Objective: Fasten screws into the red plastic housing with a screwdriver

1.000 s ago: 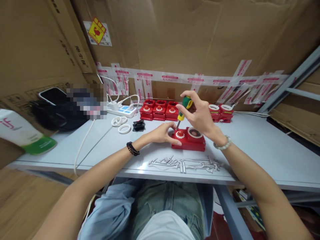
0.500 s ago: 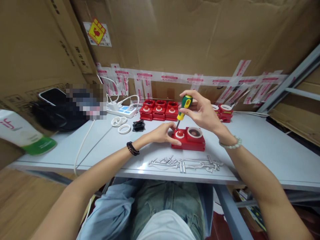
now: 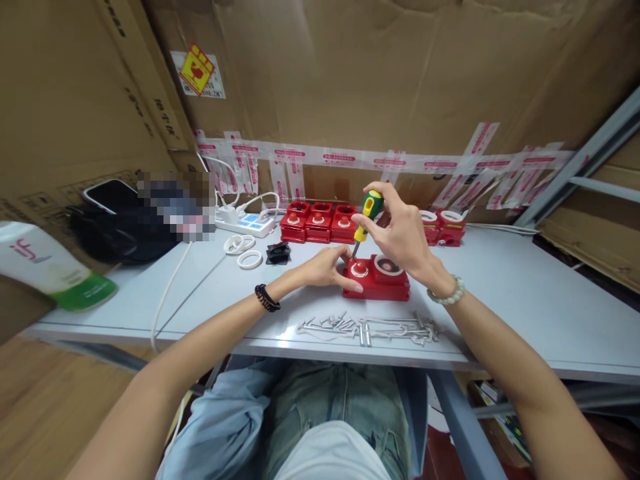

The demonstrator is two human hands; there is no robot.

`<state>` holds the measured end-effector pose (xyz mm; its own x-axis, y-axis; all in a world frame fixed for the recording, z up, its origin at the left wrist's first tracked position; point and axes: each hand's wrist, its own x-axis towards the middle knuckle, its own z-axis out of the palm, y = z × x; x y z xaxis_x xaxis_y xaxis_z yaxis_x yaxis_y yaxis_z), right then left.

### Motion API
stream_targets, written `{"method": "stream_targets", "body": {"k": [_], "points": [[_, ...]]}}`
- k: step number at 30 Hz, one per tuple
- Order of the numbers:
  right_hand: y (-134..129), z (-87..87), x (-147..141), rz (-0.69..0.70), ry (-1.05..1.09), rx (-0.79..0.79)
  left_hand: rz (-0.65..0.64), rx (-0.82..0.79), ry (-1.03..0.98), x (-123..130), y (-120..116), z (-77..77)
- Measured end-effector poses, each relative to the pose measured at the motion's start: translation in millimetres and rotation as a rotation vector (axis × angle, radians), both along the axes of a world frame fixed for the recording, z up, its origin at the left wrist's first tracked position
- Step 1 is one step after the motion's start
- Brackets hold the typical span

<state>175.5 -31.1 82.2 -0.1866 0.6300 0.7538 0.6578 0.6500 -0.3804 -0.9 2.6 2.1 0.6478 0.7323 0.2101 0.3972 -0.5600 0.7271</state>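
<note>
Red box [image 3: 381,288] held by my spread left hand [image 3: 325,267]; above it, my curled right hand [image 3: 404,232] grips a tilted screwdriver [image 3: 371,205].

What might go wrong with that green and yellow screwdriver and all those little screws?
The screwdriver in the right hand might slip off the red box and poke the left hand, because its fingers are close to the tip. The loose screws lie near the front edge of the table, so an arm could perhaps brush some off.
</note>
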Motion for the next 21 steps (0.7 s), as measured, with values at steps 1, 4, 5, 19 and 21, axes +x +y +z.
{"method": "stream_targets", "body": {"k": [1, 4, 5, 19, 21], "points": [[1.1, -1.4, 0.0, -0.007, -0.009, 0.010, 0.002, 0.004, 0.000, 0.2, 0.5, -0.8], [4.4, -4.8, 1.8, 0.044, 0.004, -0.020, 0.005, -0.001, 0.001, 0.9, 0.9, -2.1], [4.8, -5.5, 2.8, 0.075, 0.016, -0.046, 0.007, -0.003, -0.001, 1.0, 0.7, -2.1], [-41.5, 0.9, -2.0, 0.238, 0.358, 0.094, -0.033, 0.014, -0.020, 1.1, -2.6, 1.4], [-48.2, -4.1, -6.6, 0.267, 0.384, 0.018, -0.028, 0.009, -0.053, 1.4, -2.9, 1.8]]}}
